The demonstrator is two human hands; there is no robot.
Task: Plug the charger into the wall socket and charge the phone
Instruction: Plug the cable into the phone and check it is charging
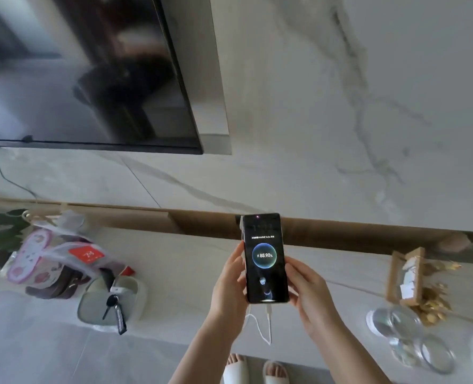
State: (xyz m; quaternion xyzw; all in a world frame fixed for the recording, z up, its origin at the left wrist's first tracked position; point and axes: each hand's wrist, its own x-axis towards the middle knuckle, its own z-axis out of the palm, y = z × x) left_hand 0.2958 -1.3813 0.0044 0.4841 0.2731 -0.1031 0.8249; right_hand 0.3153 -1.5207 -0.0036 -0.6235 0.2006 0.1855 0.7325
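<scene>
Both hands grip the phone (265,257) upright at lower center, left hand (229,281) and right hand (307,289) closed on its edges, probably to read the charging screen; cable (268,322) dangles below.

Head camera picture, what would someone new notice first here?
The black phone with its lit screen reading 88.90% stands out at centre, held upright by the left hand and right hand, a thin white charging cable hanging from its bottom edge. Next, the large dark wall-mounted television at upper left, above the pale marble-look counter.
</scene>
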